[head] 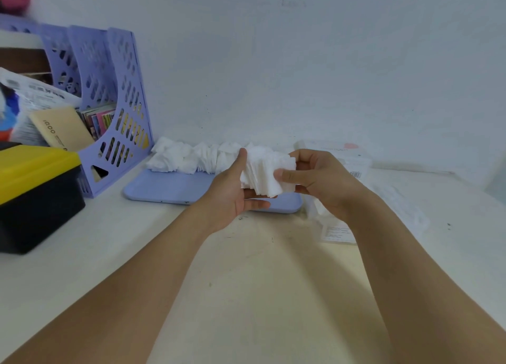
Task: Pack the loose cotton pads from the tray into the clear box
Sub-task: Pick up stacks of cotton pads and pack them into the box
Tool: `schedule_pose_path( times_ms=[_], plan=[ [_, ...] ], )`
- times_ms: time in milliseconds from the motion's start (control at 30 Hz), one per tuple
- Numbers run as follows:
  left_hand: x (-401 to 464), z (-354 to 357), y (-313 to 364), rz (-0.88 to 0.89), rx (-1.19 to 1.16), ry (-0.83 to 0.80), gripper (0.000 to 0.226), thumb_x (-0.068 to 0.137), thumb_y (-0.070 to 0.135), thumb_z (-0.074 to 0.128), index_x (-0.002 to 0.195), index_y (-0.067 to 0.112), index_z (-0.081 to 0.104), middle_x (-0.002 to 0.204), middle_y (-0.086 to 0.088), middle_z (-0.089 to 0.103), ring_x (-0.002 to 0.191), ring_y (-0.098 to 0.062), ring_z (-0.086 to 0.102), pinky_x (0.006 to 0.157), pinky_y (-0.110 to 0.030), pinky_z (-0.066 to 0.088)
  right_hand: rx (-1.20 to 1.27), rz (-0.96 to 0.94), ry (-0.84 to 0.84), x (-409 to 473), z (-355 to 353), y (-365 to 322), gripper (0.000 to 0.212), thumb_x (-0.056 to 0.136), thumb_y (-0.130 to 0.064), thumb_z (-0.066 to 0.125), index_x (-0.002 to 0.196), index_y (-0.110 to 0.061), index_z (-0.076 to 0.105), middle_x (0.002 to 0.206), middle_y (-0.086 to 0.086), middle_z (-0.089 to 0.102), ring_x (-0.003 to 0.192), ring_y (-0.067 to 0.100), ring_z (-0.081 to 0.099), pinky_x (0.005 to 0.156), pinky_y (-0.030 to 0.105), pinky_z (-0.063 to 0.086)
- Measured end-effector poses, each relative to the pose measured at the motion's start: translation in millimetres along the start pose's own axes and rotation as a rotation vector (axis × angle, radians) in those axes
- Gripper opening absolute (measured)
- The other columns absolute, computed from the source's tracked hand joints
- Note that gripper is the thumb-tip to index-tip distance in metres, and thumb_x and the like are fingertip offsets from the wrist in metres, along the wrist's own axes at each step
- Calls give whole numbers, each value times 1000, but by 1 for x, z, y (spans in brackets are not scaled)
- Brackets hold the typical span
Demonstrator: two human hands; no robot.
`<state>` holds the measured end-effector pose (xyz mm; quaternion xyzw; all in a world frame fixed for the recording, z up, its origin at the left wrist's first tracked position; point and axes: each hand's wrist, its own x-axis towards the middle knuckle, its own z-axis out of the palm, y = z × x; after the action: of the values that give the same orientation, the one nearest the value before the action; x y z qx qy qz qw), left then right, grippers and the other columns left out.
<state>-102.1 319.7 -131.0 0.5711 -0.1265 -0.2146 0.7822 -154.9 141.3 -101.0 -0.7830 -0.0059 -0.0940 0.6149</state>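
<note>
A lilac tray [175, 188] lies on the white table against the wall. A row of loose white cotton pads [189, 158] is heaped along its far edge. Above the tray's right end I hold a stack of pads [267, 173] between both hands. My left hand [235, 193] cups the stack's left end, thumb up along it. My right hand [317, 180] grips the right end, with its thumb across the front. The clear box [335, 230] lies on the table to the right, mostly hidden behind my right wrist. A clear lid or second box [342, 155] sits by the wall.
A lilac perforated file rack [120, 111] with books and papers stands left of the tray. A black case with a yellow lid [35, 196] sits at the left edge. A clear plastic wrapper [397, 202] lies to the right.
</note>
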Motion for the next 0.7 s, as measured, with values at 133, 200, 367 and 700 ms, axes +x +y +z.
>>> schedule_pose_path(
  times_ms=[133, 200, 367, 700],
  plan=[
    [0, 4, -2, 48, 11, 67, 52, 104, 55, 35, 125, 17, 63, 113, -12, 73, 81, -19, 74, 59, -31, 58, -24, -76, -4, -1, 3, -1, 28, 76, -2, 84, 100, -1, 69, 98, 6, 78, 85, 19, 75, 72, 25, 59],
    [-2, 5, -1, 62, 4, 94, 49, 104, 54, 35, 121, 18, 64, 112, -10, 73, 83, -19, 74, 60, -31, 58, -34, -107, 14, 0, 3, 0, 28, 74, 1, 85, 97, 1, 69, 100, 9, 78, 88, 22, 76, 78, 27, 61],
    [-3, 5, -1, 18, -70, 132, 55, 103, 55, 40, 133, 12, 58, 122, -14, 71, 97, -28, 74, 63, -33, 60, -49, -127, 21, -1, 3, -1, 25, 72, 3, 86, 88, -5, 69, 101, 10, 76, 82, 17, 75, 74, 25, 60],
    [-5, 7, 1, 11, -46, 91, 55, 98, 60, 46, 124, 16, 65, 114, -13, 75, 91, -25, 74, 65, -34, 60, 26, -24, 27, -1, 2, -1, 35, 74, -3, 86, 104, 1, 68, 112, 29, 68, 96, 38, 72, 95, 62, 52]
  ],
)
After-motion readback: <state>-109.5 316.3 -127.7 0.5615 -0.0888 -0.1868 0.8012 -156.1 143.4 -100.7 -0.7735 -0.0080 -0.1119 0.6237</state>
